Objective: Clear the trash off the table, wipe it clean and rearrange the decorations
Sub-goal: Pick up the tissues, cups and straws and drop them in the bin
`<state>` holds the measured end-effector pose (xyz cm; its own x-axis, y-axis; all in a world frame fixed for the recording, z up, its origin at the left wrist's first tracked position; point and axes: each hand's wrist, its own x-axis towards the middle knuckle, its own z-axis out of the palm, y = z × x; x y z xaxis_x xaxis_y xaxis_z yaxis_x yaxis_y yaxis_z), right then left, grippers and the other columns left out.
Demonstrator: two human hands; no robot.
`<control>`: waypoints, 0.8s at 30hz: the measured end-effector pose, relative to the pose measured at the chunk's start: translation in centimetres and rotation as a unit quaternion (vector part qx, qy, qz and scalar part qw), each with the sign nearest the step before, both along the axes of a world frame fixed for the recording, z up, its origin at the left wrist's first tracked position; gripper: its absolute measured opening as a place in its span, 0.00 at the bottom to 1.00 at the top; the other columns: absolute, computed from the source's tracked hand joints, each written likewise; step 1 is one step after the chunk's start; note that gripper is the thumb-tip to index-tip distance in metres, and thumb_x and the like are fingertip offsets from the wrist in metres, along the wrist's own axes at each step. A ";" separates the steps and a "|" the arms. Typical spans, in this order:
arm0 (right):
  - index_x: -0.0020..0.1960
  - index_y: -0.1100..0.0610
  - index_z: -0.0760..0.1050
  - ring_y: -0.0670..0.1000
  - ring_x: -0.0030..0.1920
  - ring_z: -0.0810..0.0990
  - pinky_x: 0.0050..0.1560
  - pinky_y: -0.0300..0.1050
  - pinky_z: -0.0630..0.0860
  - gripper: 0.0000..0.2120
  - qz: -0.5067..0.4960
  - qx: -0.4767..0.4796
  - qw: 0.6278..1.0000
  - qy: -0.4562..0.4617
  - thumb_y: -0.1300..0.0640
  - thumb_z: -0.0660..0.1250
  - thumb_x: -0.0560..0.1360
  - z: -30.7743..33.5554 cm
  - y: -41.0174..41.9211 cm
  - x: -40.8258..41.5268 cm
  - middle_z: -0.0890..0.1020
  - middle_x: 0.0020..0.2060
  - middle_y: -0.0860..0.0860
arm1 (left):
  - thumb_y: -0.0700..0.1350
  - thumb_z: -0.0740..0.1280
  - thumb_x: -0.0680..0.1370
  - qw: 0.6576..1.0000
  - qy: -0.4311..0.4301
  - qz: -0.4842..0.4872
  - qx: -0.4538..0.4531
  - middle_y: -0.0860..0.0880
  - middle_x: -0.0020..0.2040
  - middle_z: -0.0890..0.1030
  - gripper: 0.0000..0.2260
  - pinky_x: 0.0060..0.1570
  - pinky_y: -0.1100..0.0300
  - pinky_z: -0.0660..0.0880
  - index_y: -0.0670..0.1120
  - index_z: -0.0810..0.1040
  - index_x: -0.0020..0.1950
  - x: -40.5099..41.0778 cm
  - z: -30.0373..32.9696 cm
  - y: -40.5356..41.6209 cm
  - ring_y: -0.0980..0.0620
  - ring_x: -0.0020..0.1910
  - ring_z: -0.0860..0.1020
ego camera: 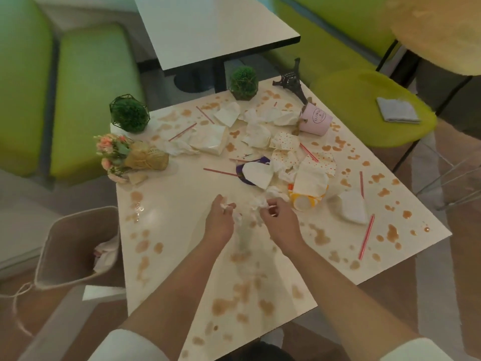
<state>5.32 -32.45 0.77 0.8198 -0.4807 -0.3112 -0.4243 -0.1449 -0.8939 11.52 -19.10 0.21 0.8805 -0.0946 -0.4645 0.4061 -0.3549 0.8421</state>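
**White tissue first: the trash-clearing step is under way**

White crumpled tissue (256, 204) sits between both hands near the middle of the worktop (182, 194). The left hand (220, 220) has its fingers curled round a small wad of it; the right hand (279, 220) pinches another scrap at its fingertips. So this looks like the first part of the job, gathering litter, with wiping and the decorations not yet begun.

The next move, I judge, is to bunch what is held and carry it left to the fabric bin (75, 246) standing just beside the worktop's near-left edge, which already holds some white paper. The tissue is light and loose, so a firm gather should keep bits from dropping.

Much remains: more napkins (208, 139) and spotted wrappers (285, 142) lie heaped beyond the hands, a yellow paper cup (303, 201) is tipped on its side, and red straws (366, 237) are scattered about. Brown stains (321, 237) dot nearly the whole surface.

The decorations sit along the far edges: two green ball plants (128, 115), a flower bunch (130, 157) lying over, a toppled pink pot (315, 121) and a leaning dark tower model (291, 79). A folded grey cloth (398, 110) waits on the green chair (364, 100), well apart.
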 end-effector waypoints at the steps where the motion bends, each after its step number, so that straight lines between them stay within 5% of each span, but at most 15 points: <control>1: 0.52 0.51 0.75 0.49 0.40 0.77 0.39 0.46 0.74 0.04 0.013 0.004 1.000 -0.001 0.56 0.67 0.77 0.1 1.2 0.6 0.80 0.41 0.47 | 0.41 0.56 0.83 1.000 -0.004 0.020 -0.012 0.48 0.62 0.80 0.20 0.46 0.60 0.74 0.47 0.59 0.76 0.1 0.2 1.3 0.49 0.56 0.75; 3: 0.51 0.50 0.76 0.50 0.40 0.78 0.41 0.49 0.77 0.04 0.041 0.008 0.999 -0.006 0.57 0.66 0.77 0.3 3.7 1.6 0.81 0.41 0.48 | 0.42 0.59 0.83 0.998 -0.018 0.059 -0.016 0.48 0.57 0.82 0.15 0.37 0.64 0.72 0.47 0.63 0.70 0.5 0.5 4.0 0.50 0.48 0.77; 7: 0.48 0.50 0.79 0.48 0.37 0.78 0.35 0.38 0.77 0.09 0.101 0.025 0.995 -0.003 0.62 0.64 0.77 1.2 9.8 3.5 0.81 0.42 0.49 | 0.48 0.63 0.81 0.993 -0.034 0.110 0.004 0.48 0.49 0.80 0.12 0.36 0.63 0.72 0.44 0.66 0.60 1.0 0.7 10.7 0.54 0.35 0.80; 10: 0.48 0.53 0.81 0.49 0.38 0.78 0.36 0.38 0.78 0.10 0.132 0.024 0.991 0.003 0.64 0.63 0.76 1.4 14.6 5.1 0.80 0.42 0.47 | 0.51 0.65 0.80 0.991 -0.034 0.123 0.047 0.46 0.48 0.79 0.14 0.36 0.62 0.70 0.44 0.69 0.60 1.5 1.0 16.0 0.55 0.38 0.77; 14: 0.47 0.54 0.81 0.50 0.38 0.78 0.37 0.42 0.80 0.09 0.167 0.013 0.986 -0.008 0.64 0.64 0.76 1.2 20.2 6.9 0.80 0.43 0.49 | 0.53 0.68 0.76 0.982 -0.032 0.160 0.098 0.44 0.60 0.72 0.14 0.54 0.48 0.77 0.48 0.72 0.58 2.5 0.9 22.6 0.45 0.53 0.77; 19: 0.47 0.49 0.77 0.51 0.40 0.78 0.44 0.52 0.80 0.07 0.206 -0.010 0.979 -0.005 0.60 0.66 0.76 0.5 26.5 8.9 0.79 0.40 0.46 | 0.46 0.68 0.76 0.964 -0.011 0.232 0.126 0.47 0.59 0.66 0.09 0.38 0.59 0.74 0.49 0.74 0.56 4.3 0.5 29.8 0.48 0.45 0.76; 22: 0.48 0.51 0.74 0.52 0.39 0.78 0.40 0.49 0.77 0.05 0.217 -0.011 0.976 -0.005 0.60 0.66 0.76 0.1 29.8 10.1 0.78 0.41 0.47 | 0.45 0.70 0.75 0.960 0.001 0.251 0.121 0.44 0.64 0.68 0.17 0.51 0.52 0.76 0.48 0.71 0.62 5.6 -0.1 33.6 0.47 0.49 0.77; 24: 0.47 0.52 0.74 0.50 0.40 0.77 0.38 0.42 0.72 0.04 0.227 -0.025 0.974 -0.005 0.60 0.66 0.76 -0.3 31.7 10.8 0.79 0.42 0.48 | 0.47 0.71 0.76 0.964 0.020 0.242 0.110 0.44 0.68 0.68 0.24 0.53 0.57 0.72 0.47 0.67 0.69 6.3 -0.6 35.5 0.47 0.57 0.75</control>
<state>16.14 -0.77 0.51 0.9544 -0.0825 -0.2871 -0.2972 -0.3591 -0.8847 17.79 16.38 -0.38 0.7785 0.4269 -0.4601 0.5987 -0.2847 0.7487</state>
